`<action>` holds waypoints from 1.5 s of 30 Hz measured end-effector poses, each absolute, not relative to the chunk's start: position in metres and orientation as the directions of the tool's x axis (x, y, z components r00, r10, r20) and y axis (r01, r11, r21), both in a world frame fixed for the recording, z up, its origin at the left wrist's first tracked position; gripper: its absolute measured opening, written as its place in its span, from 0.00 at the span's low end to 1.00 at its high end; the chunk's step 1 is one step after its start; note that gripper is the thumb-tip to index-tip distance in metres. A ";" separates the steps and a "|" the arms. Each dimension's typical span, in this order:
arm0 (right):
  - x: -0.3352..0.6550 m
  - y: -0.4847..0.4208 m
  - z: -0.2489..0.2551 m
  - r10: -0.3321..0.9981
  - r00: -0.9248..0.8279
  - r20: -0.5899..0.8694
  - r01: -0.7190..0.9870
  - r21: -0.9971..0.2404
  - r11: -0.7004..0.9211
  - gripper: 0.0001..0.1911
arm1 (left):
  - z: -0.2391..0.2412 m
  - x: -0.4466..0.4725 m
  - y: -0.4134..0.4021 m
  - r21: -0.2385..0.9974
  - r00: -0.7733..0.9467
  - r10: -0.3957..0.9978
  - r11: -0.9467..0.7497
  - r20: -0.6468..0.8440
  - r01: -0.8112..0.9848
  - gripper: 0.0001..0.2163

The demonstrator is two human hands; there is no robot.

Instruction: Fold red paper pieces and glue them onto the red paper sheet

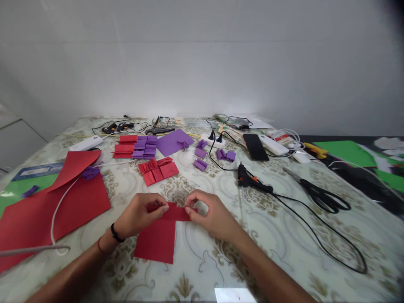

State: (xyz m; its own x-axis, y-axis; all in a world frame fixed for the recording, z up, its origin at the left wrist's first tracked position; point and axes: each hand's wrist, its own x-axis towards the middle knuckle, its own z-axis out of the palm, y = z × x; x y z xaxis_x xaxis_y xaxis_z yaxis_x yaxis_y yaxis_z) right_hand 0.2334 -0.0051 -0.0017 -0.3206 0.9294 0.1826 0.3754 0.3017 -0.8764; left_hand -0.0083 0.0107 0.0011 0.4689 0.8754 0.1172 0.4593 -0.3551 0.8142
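Observation:
Between my two hands is a small strip of red paper (176,213), pinched near both ends. My left hand (143,213) closes thumb and fingertips on its left end. At the right end, my right hand (205,210) grips it the same way. Below the strip, a flat red paper piece (156,242) lies on the table, partly covered by my left hand and the strip. Just beyond my hands sits a folded red paper piece (158,169) with raised pleats. Several small folded purple paper pieces (200,164) lie farther back.
On the right are a black glue gun (252,181) with a looping cord and black-handled scissors (322,195). A black phone (256,147) lies near a white power strip (214,141). Large red sheets (78,202) spread at left, crossed by a white cable (57,214).

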 end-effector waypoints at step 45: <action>0.225 -0.010 -0.009 0.928 -0.363 0.087 0.303 -0.930 0.206 0.05 | -0.003 -0.008 0.009 0.751 0.549 0.810 -0.489 0.205 0.443 0.08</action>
State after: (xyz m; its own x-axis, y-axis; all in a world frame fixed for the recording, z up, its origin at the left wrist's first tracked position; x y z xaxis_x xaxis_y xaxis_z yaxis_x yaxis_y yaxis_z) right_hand 0.2253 -0.0099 -0.0090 -0.3628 0.9278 0.0874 0.3032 0.2062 -0.9303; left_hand -0.0082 0.0089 -0.0028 0.5488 0.8105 0.2047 0.4425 -0.4894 0.7514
